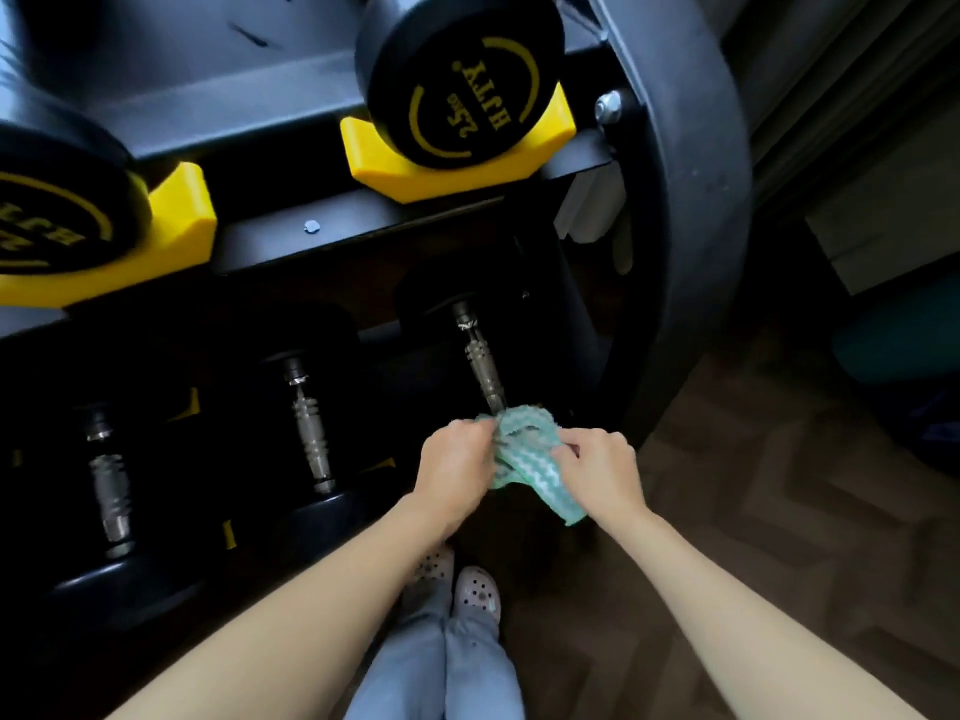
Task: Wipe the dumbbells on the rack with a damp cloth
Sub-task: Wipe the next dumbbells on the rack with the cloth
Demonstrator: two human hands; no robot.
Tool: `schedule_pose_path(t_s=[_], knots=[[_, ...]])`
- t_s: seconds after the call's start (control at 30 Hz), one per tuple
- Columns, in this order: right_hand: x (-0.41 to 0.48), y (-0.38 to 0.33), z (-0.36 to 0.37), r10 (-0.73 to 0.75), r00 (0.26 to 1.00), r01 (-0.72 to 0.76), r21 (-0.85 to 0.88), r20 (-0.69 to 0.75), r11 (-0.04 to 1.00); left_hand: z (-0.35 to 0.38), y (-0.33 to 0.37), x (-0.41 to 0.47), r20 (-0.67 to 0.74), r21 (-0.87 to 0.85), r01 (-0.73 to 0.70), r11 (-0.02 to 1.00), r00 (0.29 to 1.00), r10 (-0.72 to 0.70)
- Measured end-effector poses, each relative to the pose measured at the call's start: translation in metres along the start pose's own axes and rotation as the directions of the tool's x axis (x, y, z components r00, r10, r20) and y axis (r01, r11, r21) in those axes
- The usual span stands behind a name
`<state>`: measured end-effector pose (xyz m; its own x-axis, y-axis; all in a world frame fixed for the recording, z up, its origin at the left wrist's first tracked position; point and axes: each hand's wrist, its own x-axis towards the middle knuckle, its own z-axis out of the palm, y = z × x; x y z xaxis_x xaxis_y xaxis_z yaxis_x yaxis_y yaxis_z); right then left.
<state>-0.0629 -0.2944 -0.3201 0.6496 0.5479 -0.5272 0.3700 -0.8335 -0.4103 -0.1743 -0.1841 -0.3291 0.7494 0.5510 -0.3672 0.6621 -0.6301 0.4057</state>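
Note:
A green and white cloth is bunched between my two hands. My left hand grips its left side and my right hand pinches its right side. The cloth sits at the near end of the metal handle of the rightmost lower-shelf dumbbell. Two more black dumbbells lie to the left on the lower shelf, one in the middle and one at the far left. On the upper shelf a black dumbbell with yellow lettering rests in a yellow cradle.
The rack's black side frame curves down on the right. Another upper dumbbell sits at the left in a yellow cradle. Below are dark wooden floor and my feet in light clogs.

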Motion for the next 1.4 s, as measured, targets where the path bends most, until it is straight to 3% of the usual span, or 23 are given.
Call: schedule_pose_path(t_s=[0.13, 0.27, 0.37, 0.47, 0.5, 0.57, 0.6, 0.67, 0.77, 0.9, 0.97, 1.03, 1.2, 1.3, 1.4], knots=[[0.019, -0.037, -0.025, 0.006, 0.99, 0.017, 0.157, -0.141, 0.987, -0.031, -0.01, 0.021, -0.166, -0.29, 0.064, 0.955, 0.979, -0.115], [0.078, -0.08, -0.031, 0.008, 0.98, 0.048, 0.275, -0.199, 0.96, -0.039, -0.02, 0.063, -0.214, -0.495, 0.272, 0.825, 0.883, -0.419], [0.13, -0.092, -0.006, 0.042, 0.982, 0.017, 0.307, -0.184, 0.952, -0.026, -0.034, 0.103, -0.084, -0.624, 0.454, 0.636, 0.77, -0.632], [0.161, -0.092, 0.029, 0.111, 0.994, -0.106, 0.342, 0.005, 0.934, -0.005, -0.04, 0.125, 0.145, -0.658, 0.609, 0.443, 0.679, -0.719], [0.163, -0.089, 0.037, 0.12, 0.988, -0.151, 0.435, 0.097, 0.888, 0.001, -0.04, 0.128, 0.206, -0.7, 0.62, 0.353, 0.649, -0.732], [0.163, -0.087, 0.041, 0.101, 0.972, -0.215, 0.621, 0.213, 0.753, 0.007, -0.036, 0.131, 0.344, -0.851, 0.519, 0.082, 0.668, -0.66], [0.164, -0.085, 0.041, 0.087, 0.971, -0.209, 0.612, 0.223, 0.762, 0.008, -0.033, 0.131, 0.393, -0.885, 0.463, -0.044, 0.693, -0.604], [0.171, -0.081, 0.038, 0.029, 0.974, -0.148, 0.54, 0.223, 0.829, 0.005, -0.028, 0.132, 0.415, -0.899, 0.425, -0.11, 0.744, -0.524], [0.18, -0.072, 0.039, -0.009, 0.959, -0.086, 0.319, 0.284, 0.944, 0.007, -0.029, 0.133, 0.377, -0.914, 0.401, -0.061, 0.787, -0.487], [0.169, -0.055, 0.039, -0.002, 0.949, -0.061, 0.19, 0.315, 0.98, 0.029, -0.033, 0.121, 0.364, -0.848, 0.512, 0.136, 0.75, -0.553], [0.153, -0.043, 0.035, 0.005, 0.919, -0.045, 0.092, 0.394, 0.995, 0.039, -0.03, 0.103, 0.417, -0.783, 0.588, 0.203, 0.738, -0.531], [0.139, -0.037, 0.029, 0.024, 0.882, -0.03, 0.005, 0.47, 1.0, 0.04, -0.023, 0.084, 0.451, -0.697, 0.625, 0.351, 0.763, -0.463], [0.123, -0.049, 0.013, -0.006, 0.86, 0.129, -0.207, 0.51, 0.97, 0.027, -0.026, 0.077, 0.443, -0.42, 0.516, 0.747, 0.835, -0.327], [0.111, -0.055, 0.005, -0.048, 0.862, 0.221, -0.289, 0.504, 0.932, 0.018, -0.026, 0.072, 0.449, -0.295, 0.44, 0.848, 0.847, -0.283], [0.098, -0.056, -0.002, -0.06, 0.877, 0.222, -0.292, 0.476, 0.93, 0.01, -0.025, 0.064, 0.43, -0.237, 0.367, 0.899, 0.87, -0.242]])
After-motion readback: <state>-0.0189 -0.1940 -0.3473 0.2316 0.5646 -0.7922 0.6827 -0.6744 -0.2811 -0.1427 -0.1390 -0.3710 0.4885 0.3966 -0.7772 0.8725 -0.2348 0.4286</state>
